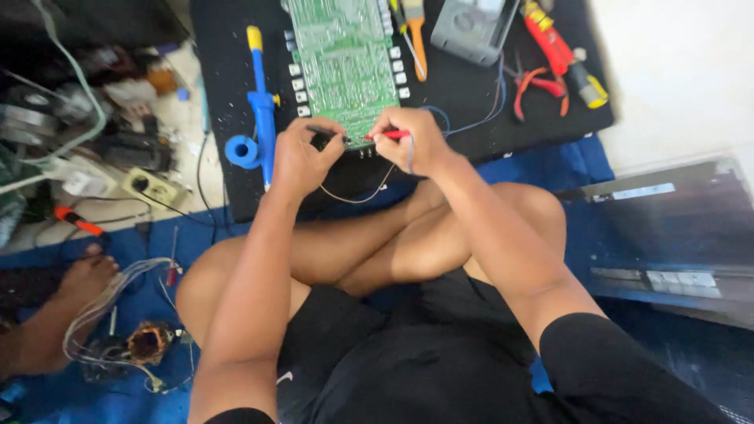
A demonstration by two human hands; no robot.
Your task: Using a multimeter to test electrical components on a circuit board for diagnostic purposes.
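- the left hand (302, 153) pinches a black probe (323, 131) in a pen-like grip, fingers closed around its shaft, so the thin tip can be steered finely; the tip juts out past the fingertips toward the other hand.
- the right hand (412, 141) has its fingers clamped on a red probe (390, 135) in the same way, tip aimed back at the left hand; the two tips sit close together, just beyond the fingertips of both hands.
- the green circuit board (343, 59) lies flat on a black mat (220, 71) with its solder side up, which leaves the joints open to the probes; its near edge is right at the fingertips, and the rest stretches away from them.
- whether each tip actually touches the board is too small to tell.
- thin leads (357, 196) hang from the probes below the hands and loop toward the knees, slack enough not to tug at the grip.
- a blue desoldering pump (258, 102) lies just outside the left knuckles, within easy reach.
- red-handled pliers (538, 82) and a grey meter (471, 27) lie well beyond the right hand's fingers, on the far part of the mat.
- another person's foot (82, 279) rests on the blue cloth, well apart from both hands.
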